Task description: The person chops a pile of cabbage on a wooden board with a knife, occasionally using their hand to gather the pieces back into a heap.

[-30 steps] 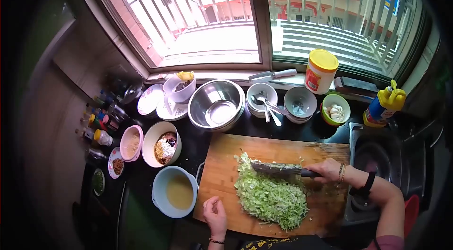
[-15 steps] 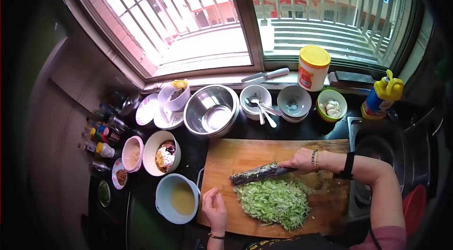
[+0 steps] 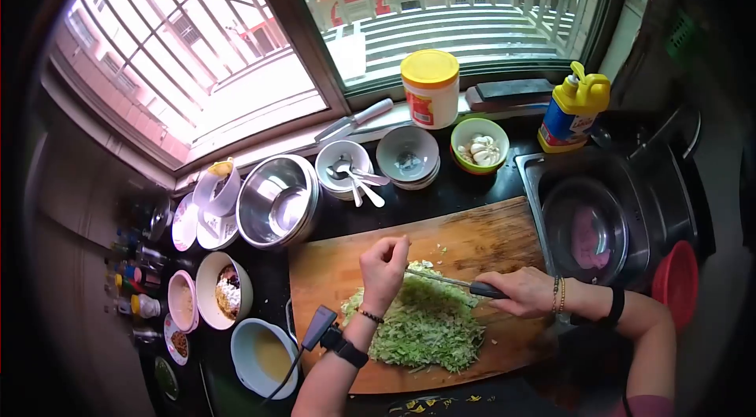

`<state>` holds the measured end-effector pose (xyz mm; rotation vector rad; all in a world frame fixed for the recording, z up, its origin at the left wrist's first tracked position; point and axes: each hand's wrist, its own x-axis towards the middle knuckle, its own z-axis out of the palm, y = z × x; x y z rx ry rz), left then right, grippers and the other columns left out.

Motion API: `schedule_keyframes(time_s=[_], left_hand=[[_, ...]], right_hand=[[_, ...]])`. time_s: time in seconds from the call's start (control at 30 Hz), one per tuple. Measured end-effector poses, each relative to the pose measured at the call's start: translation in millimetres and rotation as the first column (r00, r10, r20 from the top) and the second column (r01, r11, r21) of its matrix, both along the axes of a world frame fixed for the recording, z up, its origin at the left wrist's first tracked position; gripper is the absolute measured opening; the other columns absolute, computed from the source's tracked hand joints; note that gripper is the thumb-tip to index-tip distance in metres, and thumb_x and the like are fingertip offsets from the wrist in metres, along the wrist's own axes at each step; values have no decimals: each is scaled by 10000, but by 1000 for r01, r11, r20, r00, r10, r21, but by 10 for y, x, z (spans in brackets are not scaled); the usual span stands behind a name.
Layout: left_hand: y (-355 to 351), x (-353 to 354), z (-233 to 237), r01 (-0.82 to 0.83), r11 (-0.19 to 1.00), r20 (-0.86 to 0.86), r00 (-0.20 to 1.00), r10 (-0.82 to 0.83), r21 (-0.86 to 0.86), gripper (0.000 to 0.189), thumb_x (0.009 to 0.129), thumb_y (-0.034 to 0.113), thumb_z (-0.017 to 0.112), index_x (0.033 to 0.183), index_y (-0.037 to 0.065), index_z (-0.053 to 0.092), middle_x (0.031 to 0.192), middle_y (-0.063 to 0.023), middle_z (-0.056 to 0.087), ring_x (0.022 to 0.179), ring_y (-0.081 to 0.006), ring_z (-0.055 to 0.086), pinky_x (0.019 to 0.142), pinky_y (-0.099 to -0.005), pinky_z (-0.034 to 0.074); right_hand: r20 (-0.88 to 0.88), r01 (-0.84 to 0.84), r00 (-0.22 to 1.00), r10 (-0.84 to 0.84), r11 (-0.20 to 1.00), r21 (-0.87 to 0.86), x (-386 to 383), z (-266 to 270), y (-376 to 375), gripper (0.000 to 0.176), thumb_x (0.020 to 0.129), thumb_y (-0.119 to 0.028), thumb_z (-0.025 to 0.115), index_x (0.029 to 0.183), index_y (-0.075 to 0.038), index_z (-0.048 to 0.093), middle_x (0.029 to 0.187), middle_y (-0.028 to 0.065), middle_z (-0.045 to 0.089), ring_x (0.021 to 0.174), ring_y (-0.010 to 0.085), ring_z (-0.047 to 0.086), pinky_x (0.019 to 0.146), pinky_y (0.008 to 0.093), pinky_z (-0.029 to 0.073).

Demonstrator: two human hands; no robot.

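The right hand [image 3: 524,291] is wrapped round the black handle of a knife [image 3: 445,279], whose blade slants across the upper part of a heap of chopped greens [image 3: 425,336]. The left hand [image 3: 384,267] is by the far end of the blade, fingers curled toward the thumb; whether they are pressed together, or pinching the blade's tip, I cannot tell. The greens lie in a loose mound on the wooden cutting board [image 3: 504,236], which sits on the black tabletop [image 3: 272,275]. Left of the board are a light blue bowl [image 3: 242,342] of yellowish liquid and a cream bowl [image 3: 208,291] with dark, brown and white ingredients. Behind the board stand steel bowls [image 3: 258,208], a white bowl [image 3: 323,157] with spoons [image 3: 358,181] in it, a grey bowl [image 3: 390,145] and a green bowl [image 3: 457,145] of garlic [image 3: 485,151]. A steel sink [image 3: 543,204] is just beside the board's right edge, with a red basin [image 3: 677,283] near it.
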<state>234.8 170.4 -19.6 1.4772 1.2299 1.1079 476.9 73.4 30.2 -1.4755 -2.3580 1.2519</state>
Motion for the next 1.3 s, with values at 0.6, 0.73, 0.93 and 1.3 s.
schedule_keyframes(time_s=[0.6,0.73,0.93,1.3], left_hand=[[528,26,-301,-48,997,-76,996,43,-54,346,821,215,632,577,-25,579,459,16,450,462,-25,360,430,-244,295],[418,-61,-643,-124,992,-127,984,124,1,323,794,212,646,575,-12,563,447,-36,443,435,-71,381,429,-280,321],[482,-50,-514,-108,994,-52,993,109,18,326,812,183,641,569,-17,558,486,45,451,474,-21,352,423,-227,284],[421,27,-564,-85,996,8,996,85,39,329,814,165,644,567,-10,516,461,26,393,465,-29,332,421,-236,285]], right_hand=[[195,139,973,-125,988,-62,-632,139,-41,313,879,-282,492,1042,-40,379,795,209,614,719,390,602,647,480,467],[265,144,958,-108,982,-120,-722,-315,-107,321,877,-279,494,1060,-44,374,785,222,610,726,400,596,636,488,462],[173,183,966,-191,981,60,-760,-226,-185,366,870,-277,506,1133,-62,371,793,207,618,732,396,602,635,476,473],[270,166,934,-236,952,258,-667,-587,-202,388,835,-274,562,1117,-62,401,790,156,619,664,353,611,560,434,488]])
